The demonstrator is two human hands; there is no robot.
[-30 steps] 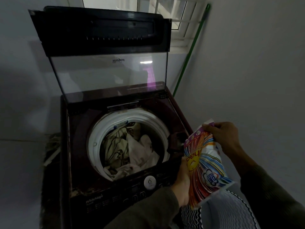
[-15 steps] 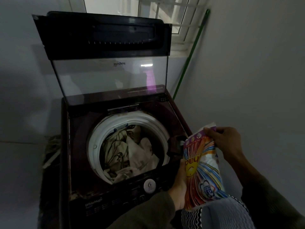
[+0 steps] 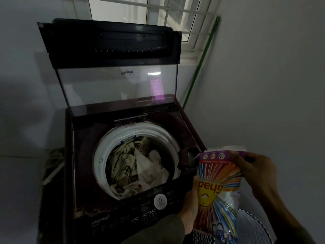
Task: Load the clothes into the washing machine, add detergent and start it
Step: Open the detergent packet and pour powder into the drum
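Observation:
A dark maroon top-load washing machine (image 3: 84,155) stands with its glass lid (image 3: 116,85) raised. Pale patterned clothes (image 3: 137,166) fill its white-rimmed drum (image 3: 100,155). A small detergent drawer (image 3: 189,157) sits open at the drum's right. To the right of the machine I hold a colourful detergent packet (image 3: 218,187) upside down. My left hand (image 3: 190,208) grips its left side from behind. My right hand (image 3: 255,166) pinches its top edge.
The control panel (image 3: 149,217) with buttons and a round white sticker runs along the machine's front. A green pole (image 3: 200,62) leans in the corner under a barred window (image 3: 175,16). A striped black-and-white basket (image 3: 249,229) sits below the packet. Walls close in left and right.
The view has tilted up slightly, showing more window. The packet and both hands stay beside the machine's right front corner, now a little lower in view.

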